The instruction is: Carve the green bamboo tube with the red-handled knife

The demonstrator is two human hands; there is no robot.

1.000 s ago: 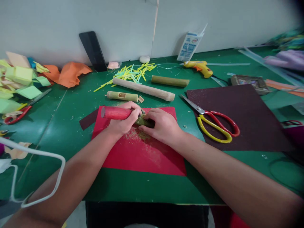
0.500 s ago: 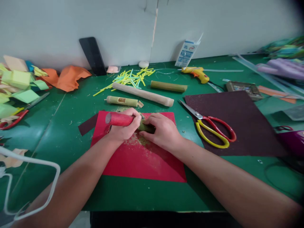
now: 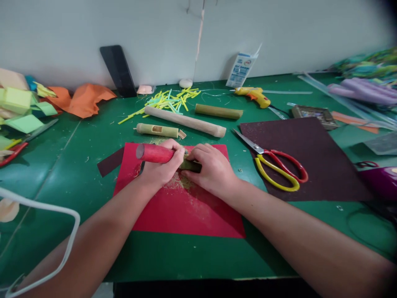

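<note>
My left hand (image 3: 164, 165) is closed around a tool with a thick, round red handle (image 3: 155, 154); its working end is hidden by my fingers. The tool meets a short piece of green bamboo (image 3: 191, 165), which my right hand (image 3: 212, 169) grips from the right and presses down. Both hands are over a sheet of red paper (image 3: 192, 217), where fine bamboo shavings (image 3: 178, 182) lie scattered. Just behind it rests a bamboo tube with a rectangular opening (image 3: 167, 131), beside a small cut-out chip (image 3: 182, 134).
Scissors with red and yellow handles (image 3: 279, 169) lie on dark brown paper (image 3: 328, 165) at right. Behind are a pale stick (image 3: 186, 121), another bamboo tube (image 3: 218, 111), yellow and green straws (image 3: 169, 101), a glue gun (image 3: 252, 97) and a phone (image 3: 118, 70). A white frame (image 3: 72, 231) stands front left.
The view has shifted slightly, so most things appear a little further left. Both hands keep their grip on the tool and the bamboo, almost in the same place.
</note>
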